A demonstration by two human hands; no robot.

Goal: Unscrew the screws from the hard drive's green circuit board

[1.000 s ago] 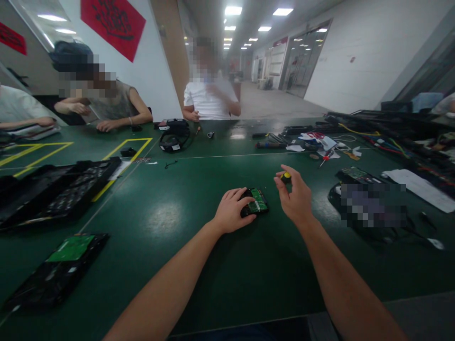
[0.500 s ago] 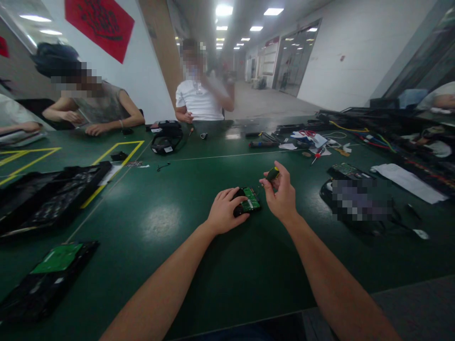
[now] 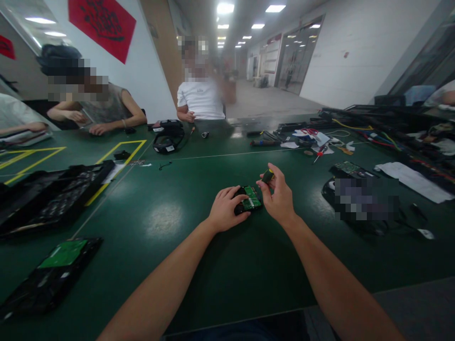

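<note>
Small device [image 3: 239,209] under the screwdriver [image 3: 268,176]
The left hand [image 3: 224,210] presses the device flat; the right hand [image 3: 279,199], just beside, pinches the screwdriver above its board [image 3: 252,199]. Likely screw work: the tip needs square seating.

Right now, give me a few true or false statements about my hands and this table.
The left hand grips a black device with a green board. True.
The right hand is empty. False: it holds a screwdriver with a yellow-and-black handle.
The device lies on a green table. True.
Nobody sits across the table. False: a person in a white shirt sits there.
</note>
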